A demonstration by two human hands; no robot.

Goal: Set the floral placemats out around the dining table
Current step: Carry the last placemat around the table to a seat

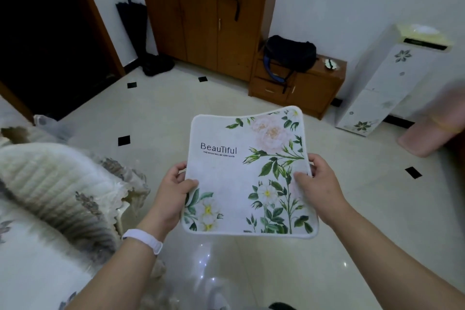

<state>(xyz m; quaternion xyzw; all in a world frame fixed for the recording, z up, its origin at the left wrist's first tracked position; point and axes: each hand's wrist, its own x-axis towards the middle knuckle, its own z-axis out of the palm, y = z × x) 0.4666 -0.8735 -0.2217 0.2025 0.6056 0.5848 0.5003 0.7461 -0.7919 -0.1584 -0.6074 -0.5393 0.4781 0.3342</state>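
Both forearms reach forward from the bottom of the view, the left one wearing a white wristband (pixel 146 239). Left hand (pixel 173 191) pinches the left edge of a floral placemat (pixel 241 178), thumb on top and fingers curled underneath; right hand (pixel 317 184) grips the right edge the same way, so both are closed on the mat and hold nothing else. It hangs in the air over the tiled floor (pixel 161 118), not resting on anything, face up and roughly level, its far edge sagging slightly in the middle. Printed lettering reads upright toward the person, so its top edge points away, toward the wooden cabinet (pixel 201 20); the mat looks close to square, and I cannot tell which axis is the longer. No dining tabletop shows here, only a cushioned seat with a frilled cover (pixel 63 184) at the left, and no mat lies set down anywhere in view, so the laying-out appears barely begun.
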